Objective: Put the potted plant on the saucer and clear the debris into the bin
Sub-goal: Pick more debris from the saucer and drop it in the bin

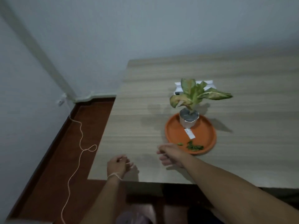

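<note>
A small white pot (188,121) with a pale green leafy plant (195,94) stands on the far part of a round orange saucer (175,131) on the wooden table (242,151). Green leaf debris (193,147) and a white label strip (189,134) lie on the saucer's near part. My right hand (170,155) rests on the table just left of the saucer's near rim, fingers curled; whether it holds anything I cannot tell. My left hand (119,164) hovers at the table's near left corner, fingers loosely curled, a string around its wrist.
A white box (208,84) lies behind the plant. Left of the table the red-brown floor (64,151) carries a thin pale cord (80,143) running from a wall socket (60,101). Something pale and blurred (134,215) sits under the table's front edge.
</note>
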A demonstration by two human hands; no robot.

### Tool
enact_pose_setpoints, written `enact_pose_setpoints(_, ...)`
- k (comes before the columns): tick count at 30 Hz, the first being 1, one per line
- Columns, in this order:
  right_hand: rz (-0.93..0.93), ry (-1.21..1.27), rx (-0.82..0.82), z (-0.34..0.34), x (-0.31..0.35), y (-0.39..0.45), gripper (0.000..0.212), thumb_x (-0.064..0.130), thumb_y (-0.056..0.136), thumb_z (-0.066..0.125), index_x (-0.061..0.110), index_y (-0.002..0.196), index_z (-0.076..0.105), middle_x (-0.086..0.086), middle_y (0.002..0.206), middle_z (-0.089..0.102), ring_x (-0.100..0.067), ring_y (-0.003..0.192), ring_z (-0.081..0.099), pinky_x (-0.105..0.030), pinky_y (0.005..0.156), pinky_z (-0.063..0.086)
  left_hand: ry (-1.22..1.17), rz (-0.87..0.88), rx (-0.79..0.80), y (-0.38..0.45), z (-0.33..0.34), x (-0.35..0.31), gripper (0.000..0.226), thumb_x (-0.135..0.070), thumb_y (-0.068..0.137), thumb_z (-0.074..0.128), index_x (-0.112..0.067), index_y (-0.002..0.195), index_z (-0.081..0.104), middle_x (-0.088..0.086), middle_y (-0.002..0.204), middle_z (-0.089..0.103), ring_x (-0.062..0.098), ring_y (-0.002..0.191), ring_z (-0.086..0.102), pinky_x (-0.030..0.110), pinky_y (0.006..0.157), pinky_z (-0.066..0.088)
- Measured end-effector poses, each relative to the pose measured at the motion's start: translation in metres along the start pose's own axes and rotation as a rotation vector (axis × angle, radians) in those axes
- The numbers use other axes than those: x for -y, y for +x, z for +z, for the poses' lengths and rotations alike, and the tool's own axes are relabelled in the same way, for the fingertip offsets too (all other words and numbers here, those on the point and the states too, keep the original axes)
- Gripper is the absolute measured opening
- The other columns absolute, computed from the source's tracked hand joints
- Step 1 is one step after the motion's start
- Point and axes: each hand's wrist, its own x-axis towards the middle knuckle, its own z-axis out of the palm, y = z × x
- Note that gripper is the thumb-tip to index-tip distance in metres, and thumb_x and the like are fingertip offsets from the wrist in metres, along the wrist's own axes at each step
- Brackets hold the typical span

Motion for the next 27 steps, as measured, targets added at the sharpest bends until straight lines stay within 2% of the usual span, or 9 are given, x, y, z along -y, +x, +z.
enact_pose_setpoints(3,-0.112,0.025,-0.093,-0.054,0.019,-0.001,0.007,0.017,0.089,0.058,0.014,0.085,0.063,-0.002,0.066,0.061,-0.014,0.048,0.048,-0.020,0.044,0.035,0.177,0.107,0.153,0.004,0.077,-0.036,0.014,-0.002,0.087,0.059,-0.003,0.099,0.064,0.021,0.078,0.068,0.025,0.054,0.066,0.031,0.051,0.059)
enact_pose_setpoints(6,-0.216,-0.105,-0.209,-0.109,0.024,0.015,0.005,0.013,0.089,0.064,0.017,0.086,0.064,-0.002,0.064,0.058,-0.009,0.045,0.051,-0.023,0.045,0.036,0.389,0.198,0.293,0.009,0.140,-0.052,0.017,-0.018,0.075,0.067,-0.020,0.093,0.067,0.016,0.077,0.071,0.025,0.060,0.070,0.047,0.070,0.062)
enact_pose_setpoints(8,-0.292,-0.301,-0.278,-0.142,0.021,0.030,0.006,0.016,0.084,0.070,0.018,0.090,0.068,0.001,0.069,0.064,-0.011,0.058,0.060,-0.030,0.060,0.048,0.548,0.241,0.335,0.013,0.173,-0.056,0.020,-0.028,0.069,0.066,-0.026,0.089,0.068,0.011,0.078,0.073,0.026,0.071,0.072,0.047,0.078,0.060)
enact_pose_setpoints(10,-0.296,-0.492,-0.294,-0.167,0.018,0.042,0.017,0.022,0.081,0.070,0.019,0.097,0.071,0.000,0.084,0.071,-0.017,0.078,0.066,-0.031,0.075,0.051,0.678,0.266,0.358,0.011,0.202,-0.062,0.028,-0.027,0.072,0.067,-0.023,0.100,0.070,0.009,0.088,0.075,0.025,0.085,0.070,0.039,0.085,0.058)
enact_pose_setpoints(15,-0.362,-0.940,-0.204,-0.193,0.014,0.061,0.037,0.032,0.080,0.067,0.018,0.113,0.069,-0.005,0.112,0.072,-0.021,0.099,0.066,-0.032,0.084,0.051,0.914,0.237,0.475,0.011,0.252,-0.061,0.037,-0.021,0.081,0.068,-0.014,0.117,0.064,0.009,0.105,0.071,0.022,0.095,0.063,0.027,0.087,0.049)
enact_pose_setpoints(18,-0.397,-1.114,-0.112,-0.189,0.013,0.068,0.023,0.030,0.079,0.067,0.018,0.099,0.069,-0.006,0.102,0.070,-0.026,0.096,0.064,-0.032,0.074,0.045,1.088,0.261,0.534,0.014,0.265,-0.054,0.036,-0.024,0.083,0.064,-0.014,0.118,0.064,0.011,0.113,0.069,0.029,0.105,0.062,0.031,0.094,0.049)
enact_pose_setpoints(20,-0.393,-1.174,-0.056,-0.185,0.009,0.072,0.010,0.029,0.077,0.067,0.021,0.080,0.062,-0.006,0.087,0.065,-0.027,0.084,0.062,-0.031,0.065,0.040,1.210,0.257,0.589,0.015,0.269,-0.049,0.029,-0.026,0.082,0.062,-0.015,0.109,0.068,0.011,0.110,0.070,0.032,0.103,0.063,0.034,0.091,0.051)
enact_pose_setpoints(22,-0.379,-1.205,-0.021,-0.181,0.005,0.075,0.012,0.031,0.077,0.065,0.021,0.076,0.057,-0.005,0.083,0.060,-0.026,0.077,0.059,-0.032,0.063,0.040,1.321,0.269,0.634,0.016,0.273,-0.046,0.023,-0.030,0.078,0.066,-0.020,0.098,0.069,0.009,0.104,0.070,0.032,0.096,0.064,0.034,0.087,0.052)
enact_pose_setpoints(27,-0.409,-1.340,0.009,-0.177,-0.003,0.072,0.041,0.046,0.083,0.061,0.013,0.108,0.062,-0.013,0.111,0.056,-0.032,0.098,0.059,-0.040,0.082,0.047,1.512,0.345,0.630,0.015,0.281,-0.037,0.033,-0.043,0.077,0.059,-0.026,0.105,0.066,0.008,0.106,0.065,0.033,0.098,0.062,0.044,0.091,0.050)
